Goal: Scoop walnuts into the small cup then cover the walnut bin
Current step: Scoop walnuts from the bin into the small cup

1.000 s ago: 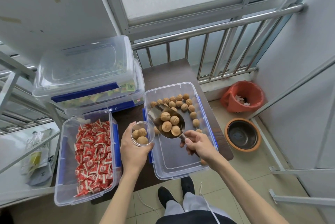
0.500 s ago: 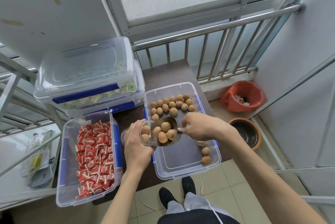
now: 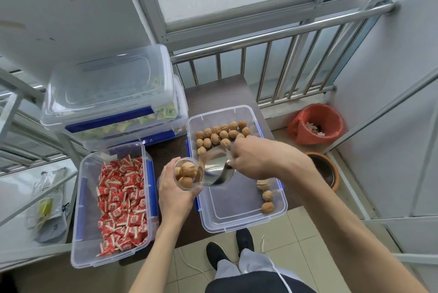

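My left hand [image 3: 176, 194] holds a small clear cup [image 3: 187, 174] filled with walnuts, tipped toward the right over the bin's left edge. My right hand [image 3: 254, 157] grips the handle of a metal scoop [image 3: 213, 170], tilted with its mouth against the cup's rim; the scoop looks empty. Below them sits the clear walnut bin [image 3: 239, 220], uncovered. Several walnuts [image 3: 219, 136] lie at its far end and three more [image 3: 267, 195] along its right side. A clear lid [image 3: 106, 84] rests on the stacked bins at the back left.
An open bin of red candy packets [image 3: 120, 200] stands left of my left hand on the dark table [image 3: 213, 95]. Stacked closed bins [image 3: 123, 126] sit behind it. A metal railing [image 3: 272, 36], an orange waste bin [image 3: 317, 126] and a brown pot [image 3: 324, 169] are on the right.
The scoop swung from over the bin to the cup and tipped. Its walnuts went into the cup, which is now full, and the scoop looks empty.
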A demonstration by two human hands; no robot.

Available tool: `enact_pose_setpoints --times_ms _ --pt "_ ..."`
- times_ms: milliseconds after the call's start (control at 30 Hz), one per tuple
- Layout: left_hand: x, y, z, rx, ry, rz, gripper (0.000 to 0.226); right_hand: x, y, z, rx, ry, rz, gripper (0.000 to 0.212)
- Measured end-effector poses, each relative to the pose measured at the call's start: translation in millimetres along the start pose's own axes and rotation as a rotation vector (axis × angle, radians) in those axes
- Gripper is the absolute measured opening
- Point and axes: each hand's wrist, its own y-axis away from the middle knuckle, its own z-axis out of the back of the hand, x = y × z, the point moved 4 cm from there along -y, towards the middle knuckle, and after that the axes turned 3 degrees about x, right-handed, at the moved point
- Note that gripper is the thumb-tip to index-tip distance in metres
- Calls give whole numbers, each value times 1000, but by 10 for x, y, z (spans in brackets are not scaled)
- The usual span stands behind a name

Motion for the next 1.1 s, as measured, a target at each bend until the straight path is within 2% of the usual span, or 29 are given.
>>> enact_pose_setpoints --times_ms 100,200,400,600,833,933,1100 --pt "83 -11 -6 -7 43 54 94 -258 83 -3 -8 -132 -30 38" --pt "129 -10 -5 -31 75 94 95 -605 34 -67 -35 -268 -107 37" --pt "229 11 -57 -51 119 184 95 -1207 -519 -680 -107 -305 -331 31" --pt "319 -23 -84 -46 155 245 93 -1161 -945 -1231 -54 -355 -344 35" --pt "338 -55 -84 6 143 248 95 -909 -1422 -1440 -223 -498 -382 32" --pt "350 -64 -79 14 144 270 98 -1000 -1564 -1570 -245 -610 -402 21" --pt "365 -32 -96 -1 150 277 97 -1141 -1610 -1844 -306 -771 -387 21"
